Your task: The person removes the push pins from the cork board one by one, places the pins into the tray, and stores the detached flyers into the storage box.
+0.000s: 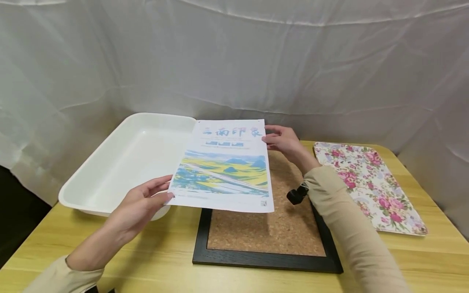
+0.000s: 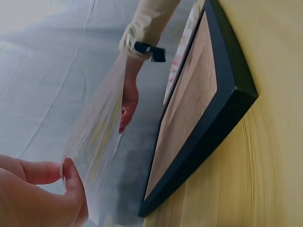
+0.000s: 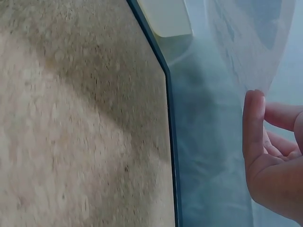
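Note:
A printed paper sheet [image 1: 227, 167] with a yellow and blue landscape and large characters along its top hangs in the air between both hands. My left hand [image 1: 141, 203] pinches its lower left corner between thumb and fingers, as the left wrist view also shows with the sheet [image 2: 97, 137] edge-on. At the upper right edge, my right hand [image 1: 283, 140] pinches the paper between thumb and fingertips. Below the sheet lies a black-framed cork board [image 1: 267, 232], its upper left part hidden by the paper. The board's cork face [image 3: 71, 118] fills much of the right wrist view.
A deep white plastic tray [image 1: 121, 162] stands at the left, partly behind the paper. On the right lies a flower-patterned board [image 1: 370, 187]. Everything rests on a wooden table [image 1: 157, 260], with a pale cloth [image 1: 234, 61] hanging behind it.

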`<act>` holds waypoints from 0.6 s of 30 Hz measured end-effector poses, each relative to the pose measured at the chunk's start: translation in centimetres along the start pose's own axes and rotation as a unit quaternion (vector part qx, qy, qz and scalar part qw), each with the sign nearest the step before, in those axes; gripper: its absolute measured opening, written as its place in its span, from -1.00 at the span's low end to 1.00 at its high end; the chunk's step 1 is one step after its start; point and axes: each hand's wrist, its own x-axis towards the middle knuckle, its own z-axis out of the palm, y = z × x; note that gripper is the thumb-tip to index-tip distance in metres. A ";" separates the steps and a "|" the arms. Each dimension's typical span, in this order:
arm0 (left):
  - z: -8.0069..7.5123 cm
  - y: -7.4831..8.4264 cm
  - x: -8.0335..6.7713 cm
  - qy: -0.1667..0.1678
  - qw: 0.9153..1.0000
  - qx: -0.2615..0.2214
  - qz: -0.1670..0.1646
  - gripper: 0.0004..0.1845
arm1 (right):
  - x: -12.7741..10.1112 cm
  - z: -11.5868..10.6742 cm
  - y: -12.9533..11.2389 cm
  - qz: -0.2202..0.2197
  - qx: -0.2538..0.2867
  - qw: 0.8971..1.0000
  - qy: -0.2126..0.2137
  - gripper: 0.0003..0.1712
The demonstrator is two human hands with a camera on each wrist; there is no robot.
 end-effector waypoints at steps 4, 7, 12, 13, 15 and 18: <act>-1.4 -0.3 0.0 0.008 1.000 -0.008 0.004 -0.31 | 0.3 1.2 0.1 0.001 -0.002 1.000 0.005 -0.34; -2.7 -0.4 0.0 0.019 1.000 -0.020 0.007 -0.30 | 0.5 2.3 -0.2 0.000 0.003 1.000 0.007 -0.34; -5.1 -0.5 -0.2 0.028 0.998 -0.055 0.023 -0.50 | 0.9 4.6 -0.9 -0.004 0.018 1.000 0.021 -0.37; -5.6 -0.5 -0.2 0.028 0.997 -0.062 0.027 -0.56 | 1.0 5.0 -1.0 -0.006 0.024 0.999 0.023 -0.38; -6.4 -0.6 -0.4 0.028 0.996 -0.075 0.031 -0.63 | 1.1 5.9 -1.1 -0.011 0.030 0.999 0.025 -0.40; -7.4 -0.6 -0.6 0.030 0.995 -0.087 0.033 -0.60 | 1.3 7.1 -1.1 -0.012 0.041 0.999 0.026 -0.41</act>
